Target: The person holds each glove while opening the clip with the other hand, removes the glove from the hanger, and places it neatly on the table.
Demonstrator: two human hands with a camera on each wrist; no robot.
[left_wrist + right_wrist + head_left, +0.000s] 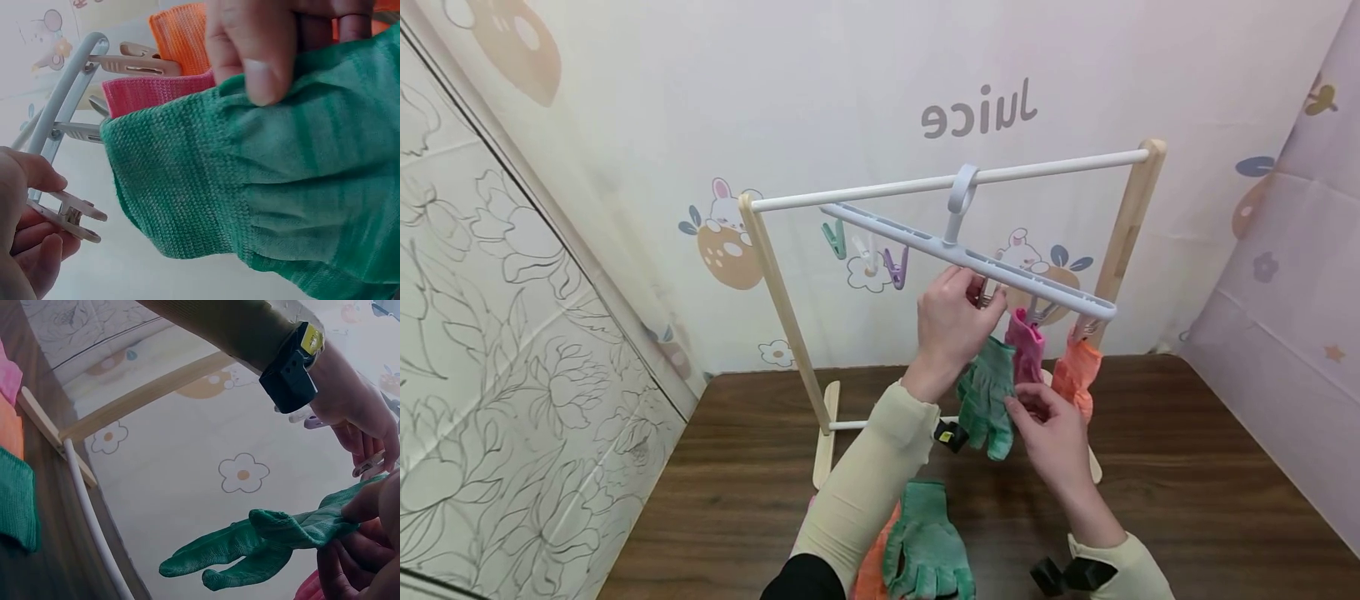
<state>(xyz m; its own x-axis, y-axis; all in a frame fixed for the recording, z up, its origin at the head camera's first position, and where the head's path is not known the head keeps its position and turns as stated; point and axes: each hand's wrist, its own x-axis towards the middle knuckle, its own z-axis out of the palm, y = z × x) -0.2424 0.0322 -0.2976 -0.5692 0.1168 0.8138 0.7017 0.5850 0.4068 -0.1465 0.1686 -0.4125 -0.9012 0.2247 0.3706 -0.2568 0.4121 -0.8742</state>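
Observation:
Just under the white hanger, my left hand pinches a pale clothespin by its arms, its jaws pointing toward a green glove's cuff but apart from it. My right hand holds that green glove between thumb and fingers, below its cuff. The glove's fingers hang down in the head view. Beside it, a pink glove and an orange glove hang from the hanger by clothespins.
The hanger hooks over the white rail of a wooden rack. Green, white and purple clothespins hang at its left part. Another green glove lies over orange and pink ones on the dark wooden table. Printed cloth walls stand behind.

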